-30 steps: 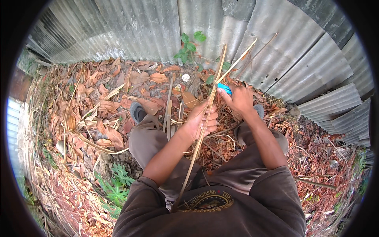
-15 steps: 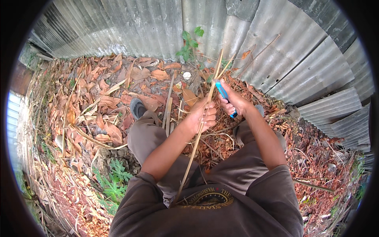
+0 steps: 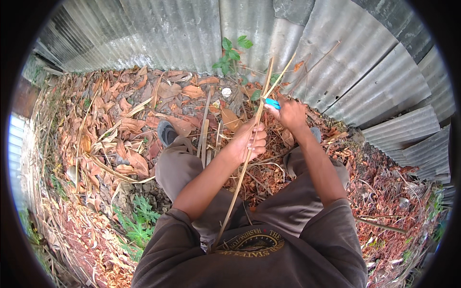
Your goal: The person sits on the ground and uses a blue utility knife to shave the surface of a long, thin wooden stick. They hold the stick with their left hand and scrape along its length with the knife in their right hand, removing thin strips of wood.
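A long, thin, straw-coloured bamboo-like strip [image 3: 234,198] runs from my lap up past my knees. My left hand [image 3: 246,142] is closed around it at mid-length. Above that fist the strip forks into two narrow lengths that spread toward the metal sheets. My right hand [image 3: 291,115] grips a light-blue utility knife [image 3: 272,102], most of its handle covered by the fingers. The front end of the knife meets the strip at the fork. Its blade is too small to make out.
Corrugated metal sheets [image 3: 168,33] stand as a fence ahead and to the right. Dry brown leaves [image 3: 139,161] cover the ground. Several cut strips [image 3: 205,126] lie beside my left shoe [image 3: 167,133]. Green weeds [image 3: 141,216] grow at the left.
My right hand has turned over, its back now showing, and the knife has swung from steep to nearly level against the strip. The fork's right length has spread wider. My left hand stays nearly still.
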The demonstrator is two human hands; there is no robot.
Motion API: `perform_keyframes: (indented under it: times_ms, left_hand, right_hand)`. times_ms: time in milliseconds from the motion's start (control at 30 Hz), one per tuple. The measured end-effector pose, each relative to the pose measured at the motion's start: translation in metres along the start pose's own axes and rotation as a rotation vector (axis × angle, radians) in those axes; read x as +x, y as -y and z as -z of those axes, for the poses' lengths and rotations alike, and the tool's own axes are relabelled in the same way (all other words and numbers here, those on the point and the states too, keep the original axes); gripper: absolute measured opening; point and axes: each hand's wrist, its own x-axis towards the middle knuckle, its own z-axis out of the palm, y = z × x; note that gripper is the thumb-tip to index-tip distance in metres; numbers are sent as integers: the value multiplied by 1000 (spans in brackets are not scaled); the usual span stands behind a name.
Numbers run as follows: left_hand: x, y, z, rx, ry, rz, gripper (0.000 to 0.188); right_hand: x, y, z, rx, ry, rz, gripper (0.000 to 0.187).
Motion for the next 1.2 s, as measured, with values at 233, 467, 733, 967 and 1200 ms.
perform_keyframes:
  times_ms: [233,467,733,967,1200]
  left_hand:
    - [-8,-5,-8,53,-20,8,40]
    - [-11,-9,-6,-38,82,28,40]
    - [-15,-3,-16,6,45,32,39]
    - [-9,-1,-12,-5,31,9,41]
    - [1,-8,4,20,-107,90,43]
  right_hand:
    - [-15,19,-8,562,331,-361,77]
    - [-18,33,51,352,277,-292,65]
    - [-12,33,38,100,25,-182,63]
    - [5,7,18,-101,-152,31,55]
    - [51,-29,48,-376,-139,640,60]
